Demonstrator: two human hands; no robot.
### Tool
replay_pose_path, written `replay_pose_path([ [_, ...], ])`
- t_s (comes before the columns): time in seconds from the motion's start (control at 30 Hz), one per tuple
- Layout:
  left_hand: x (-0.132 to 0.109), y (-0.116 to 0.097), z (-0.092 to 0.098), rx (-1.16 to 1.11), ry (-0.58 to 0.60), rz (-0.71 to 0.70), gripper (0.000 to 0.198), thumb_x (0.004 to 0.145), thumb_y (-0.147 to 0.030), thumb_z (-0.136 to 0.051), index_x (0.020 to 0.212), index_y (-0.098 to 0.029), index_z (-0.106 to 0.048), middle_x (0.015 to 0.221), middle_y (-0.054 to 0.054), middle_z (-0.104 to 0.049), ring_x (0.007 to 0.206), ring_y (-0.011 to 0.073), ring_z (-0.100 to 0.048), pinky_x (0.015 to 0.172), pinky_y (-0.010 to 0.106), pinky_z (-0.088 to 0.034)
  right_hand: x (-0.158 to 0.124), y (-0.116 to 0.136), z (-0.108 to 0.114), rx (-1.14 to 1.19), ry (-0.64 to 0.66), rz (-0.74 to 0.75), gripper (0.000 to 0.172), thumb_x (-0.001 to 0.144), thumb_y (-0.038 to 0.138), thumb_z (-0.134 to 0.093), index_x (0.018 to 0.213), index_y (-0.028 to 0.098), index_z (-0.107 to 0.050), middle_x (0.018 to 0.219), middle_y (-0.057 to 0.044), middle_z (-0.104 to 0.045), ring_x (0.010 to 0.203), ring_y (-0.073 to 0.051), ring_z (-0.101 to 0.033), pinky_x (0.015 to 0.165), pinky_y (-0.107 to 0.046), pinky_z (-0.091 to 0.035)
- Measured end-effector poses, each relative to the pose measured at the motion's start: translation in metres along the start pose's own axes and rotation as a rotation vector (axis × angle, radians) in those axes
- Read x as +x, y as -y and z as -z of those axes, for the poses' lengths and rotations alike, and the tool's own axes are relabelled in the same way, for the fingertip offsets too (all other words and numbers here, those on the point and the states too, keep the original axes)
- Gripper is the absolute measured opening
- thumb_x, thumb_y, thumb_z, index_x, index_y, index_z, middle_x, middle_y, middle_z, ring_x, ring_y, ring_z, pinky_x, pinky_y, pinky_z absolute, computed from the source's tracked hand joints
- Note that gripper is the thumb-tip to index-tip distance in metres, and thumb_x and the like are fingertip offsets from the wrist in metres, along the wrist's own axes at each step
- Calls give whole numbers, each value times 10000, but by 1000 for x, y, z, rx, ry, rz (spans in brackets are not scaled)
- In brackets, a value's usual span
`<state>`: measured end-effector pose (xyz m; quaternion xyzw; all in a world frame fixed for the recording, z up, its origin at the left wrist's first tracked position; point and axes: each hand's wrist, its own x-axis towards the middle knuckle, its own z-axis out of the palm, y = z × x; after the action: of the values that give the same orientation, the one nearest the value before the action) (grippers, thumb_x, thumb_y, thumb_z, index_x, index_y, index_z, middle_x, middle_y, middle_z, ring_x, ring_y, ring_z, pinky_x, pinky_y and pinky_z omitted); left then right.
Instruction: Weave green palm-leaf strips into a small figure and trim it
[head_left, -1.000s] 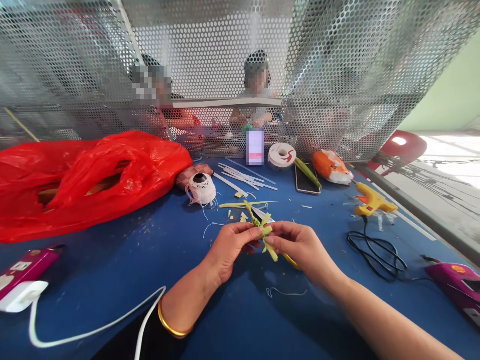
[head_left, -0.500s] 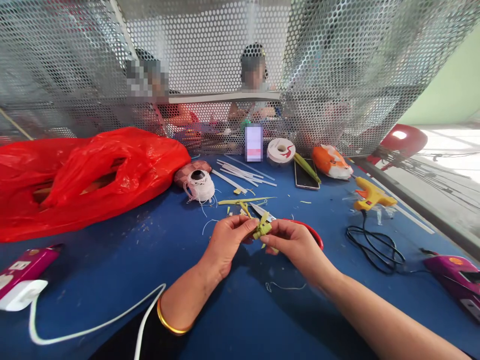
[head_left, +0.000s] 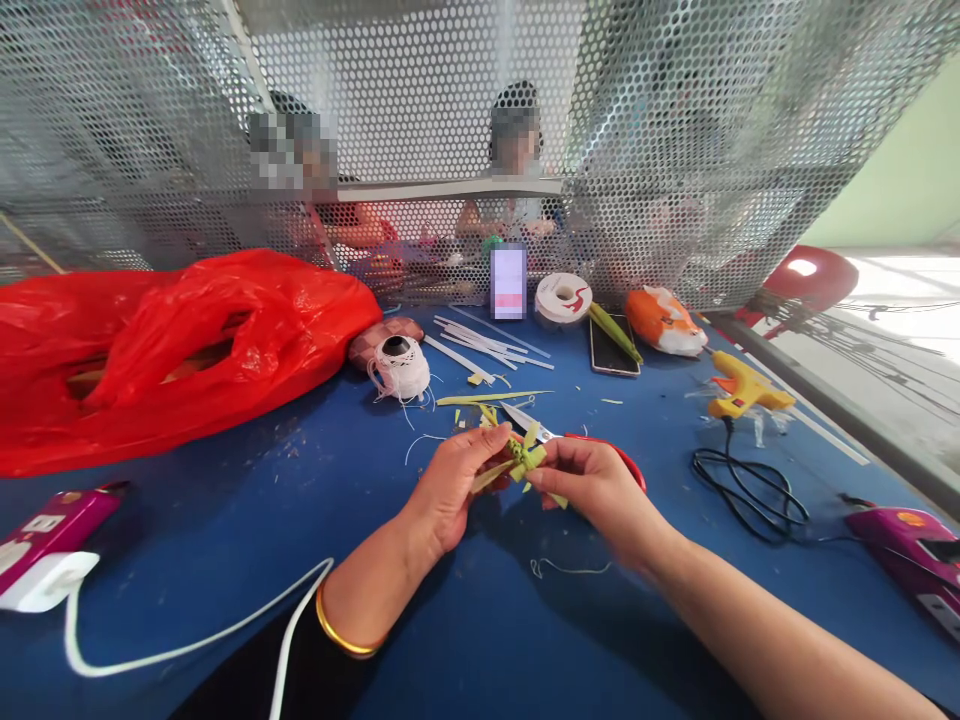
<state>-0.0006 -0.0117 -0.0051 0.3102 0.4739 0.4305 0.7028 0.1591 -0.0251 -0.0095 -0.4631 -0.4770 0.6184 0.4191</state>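
Note:
A small knotted piece of yellow-green leaf-like strips (head_left: 529, 459) is held above the blue table, with loose ends sticking out. On its left side, my left hand (head_left: 452, 478) is closed, thumb and fingers around the strips; a pale strip end shows below the thumb. From the right, my right hand (head_left: 592, 485) pinches the piece between thumb and forefinger. Just beyond the hands lie scissors (head_left: 527, 421), blades pointing away to the left, their red handles partly hidden by my right hand. A long yellow-green strip (head_left: 491, 398) lies behind them.
White thread on a cone (head_left: 403, 370), white glue sticks (head_left: 487, 345), a ribbon spool (head_left: 562, 299), a dark phone (head_left: 611, 348) and an orange packet (head_left: 661, 322) line the back. A yellow glue gun (head_left: 746, 386) is right, a red bag (head_left: 172, 360) left. Co-workers sit behind the perforated screen.
My left thumb and fingers have shifted left along the knotted piece, so more of it and a pale strip end now show. My right hand keeps its pinch.

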Motion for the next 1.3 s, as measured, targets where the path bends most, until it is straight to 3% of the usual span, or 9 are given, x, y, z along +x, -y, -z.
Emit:
replay_pose_path([
  [0.17, 1, -1, -1, -1, -42, -26, 246, 612, -335, -834, 723, -153, -712, 696, 22, -697, 656, 140, -620, 724, 293, -463, -2, 1, -1, 3, 44, -14, 275, 600, 393, -820, 658, 173, -665, 613, 24, -598, 528, -93, -510, 545, -253, -455],
  [0.33, 4, 1, 0, -18, -80, 46, 187, 636, -298, -812, 684, -162, -692, 671, 9, -677, 629, 128, -604, 692, 287, -457, -2, 0, -2, 8, 60, -3, 269, 597, 390, -822, 651, 178, -665, 592, 31, -583, 525, -92, -495, 537, -248, -436],
  [0.53, 0, 1, 2, 100, 54, 3, 263, 663, -397, -796, 781, -170, -731, 745, 23, -678, 685, 138, -589, 634, 280, -439, 0, -4, 0, 74, -8, -49, 289, 598, 390, -829, 633, 169, -646, 568, 35, -580, 499, -81, -499, 540, -241, -425],
  [0.63, 0, -1, 3, 171, 27, -9, 252, 625, -366, -827, 733, -163, -723, 705, 13, -653, 664, 132, -571, 624, 277, -430, 1, -4, 2, 46, 8, -54, 284, 602, 380, -832, 686, 162, -671, 615, 24, -617, 520, -89, -539, 550, -242, -429],
  [0.77, 3, -3, 5, 105, -21, 22, 227, 639, -358, -818, 703, -165, -717, 668, -1, -639, 630, 117, -571, 614, 264, -421, 1, -3, 3, 18, 12, -55, 274, 607, 371, -832, 702, 167, -676, 627, 25, -628, 544, -97, -563, 570, -246, -445],
  [1.0, 5, 0, 8, 71, 54, 105, 225, 669, -332, -808, 780, -156, -721, 728, 21, -670, 658, 127, -619, 579, 244, -459, 2, -5, 3, -71, 25, -20, 310, 652, 443, -780, 687, 169, -639, 607, 21, -609, 519, -102, -546, 556, -256, -444],
  [1.13, 7, -4, 10, 103, -27, 20, 199, 653, -241, -812, 799, -158, -705, 735, 8, -676, 634, 113, -631, 549, 221, -453, 7, 0, 17, -424, 27, 96, 326, 851, 481, -545, 754, 181, -625, 670, -10, -620, 601, -143, -596, 606, -280, -464],
  [1.2, 9, -7, 11, 72, -84, 6, 168, 672, -226, -790, 791, -154, -694, 731, 7, -680, 623, 111, -637, 547, 219, -457, 8, 4, 29, -840, -44, 195, 286, 917, 382, -441, 857, 182, -637, 781, -47, -651, 688, -174, -620, 638, -295, -452],
  [1.3, 10, -13, 12, 55, -136, -1, 140, 692, -220, -769, 777, -149, -684, 721, 16, -692, 604, 111, -640, 552, 224, -462, 8, 5, 43, -1490, -70, 207, 217, 841, 242, -526, 1001, 142, -634, 934, -120, -652, 804, -243, -629, 671, -329, -429],
])
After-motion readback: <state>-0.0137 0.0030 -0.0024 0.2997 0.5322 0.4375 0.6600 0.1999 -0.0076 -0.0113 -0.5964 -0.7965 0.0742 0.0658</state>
